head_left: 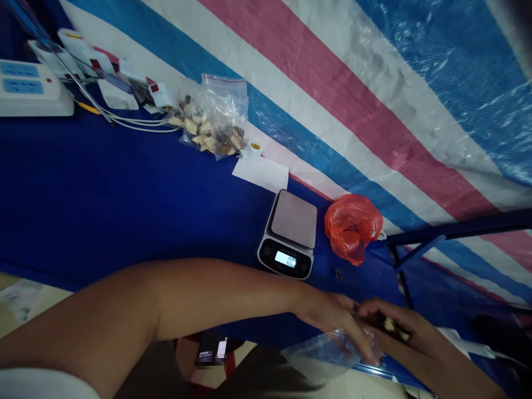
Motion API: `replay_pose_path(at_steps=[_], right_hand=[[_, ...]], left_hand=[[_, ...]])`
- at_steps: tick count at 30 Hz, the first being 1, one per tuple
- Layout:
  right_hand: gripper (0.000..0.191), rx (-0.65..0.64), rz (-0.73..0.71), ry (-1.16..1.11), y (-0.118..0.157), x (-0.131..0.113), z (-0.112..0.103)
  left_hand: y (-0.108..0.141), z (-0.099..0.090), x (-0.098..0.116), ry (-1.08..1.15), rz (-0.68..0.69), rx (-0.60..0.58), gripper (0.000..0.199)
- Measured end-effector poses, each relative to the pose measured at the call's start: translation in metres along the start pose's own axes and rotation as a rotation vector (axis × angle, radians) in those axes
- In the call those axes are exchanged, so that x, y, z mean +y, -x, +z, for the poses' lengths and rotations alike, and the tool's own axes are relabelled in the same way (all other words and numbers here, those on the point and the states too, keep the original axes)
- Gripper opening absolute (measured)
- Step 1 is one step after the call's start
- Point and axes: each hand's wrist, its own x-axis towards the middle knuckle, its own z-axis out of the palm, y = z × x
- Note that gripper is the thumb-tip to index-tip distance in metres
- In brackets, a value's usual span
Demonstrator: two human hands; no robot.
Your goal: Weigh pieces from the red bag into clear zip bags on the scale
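My left hand (341, 321) reaches across to the lower right, its fingers wrapped on a clear plastic bag (322, 354) that hangs over the table's front edge. My right hand (399, 327) meets it there, fingers curled around small pale and brown pieces (390, 327), partly hidden in the hand. Behind my left wrist stands a digital scale (293, 219) with a bare plate and a lit display showing 0.0. A red plastic bag (353, 227) lies to the right of the scale.
Zip bags of pale and brown pieces (208, 130) lie at the back beside a white paper (261, 173). A power strip (35, 88), cables and white devices fill the back left. A striped sheet (332, 94) rises behind the blue table (103, 194); a metal frame (457, 224) stands right.
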Motion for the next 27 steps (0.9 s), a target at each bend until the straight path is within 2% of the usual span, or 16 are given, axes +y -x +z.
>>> replay_pose_path(at_steps=[4, 10, 14, 16, 19, 27], right_hand=[[0.038, 0.081, -0.011, 0.031, 0.000, -0.001, 0.002], [0.038, 0.149, -0.031, 0.074, -0.008, -0.019, 0.004], [0.038, 0.117, -0.009, 0.072, -0.012, -0.022, 0.011], [0.038, 0.098, -0.005, 0.059, -0.014, -0.019, 0.012], [0.040, 0.136, -0.006, 0.041, -0.015, -0.015, 0.011], [0.039, 0.137, -0.030, 0.101, -0.012, -0.012, 0.008]], left_hand=[[-0.002, -0.001, -0.002, -0.008, -0.024, 0.005, 0.051], [-0.005, -0.002, -0.002, -0.008, -0.029, 0.001, 0.052], [-0.007, -0.005, -0.002, -0.003, 0.036, -0.010, 0.047], [-0.008, -0.007, -0.002, 0.009, 0.023, -0.027, 0.048], [-0.007, -0.008, 0.000, 0.049, -0.008, -0.012, 0.052], [-0.003, -0.011, 0.002, 0.042, 0.009, -0.034, 0.048]])
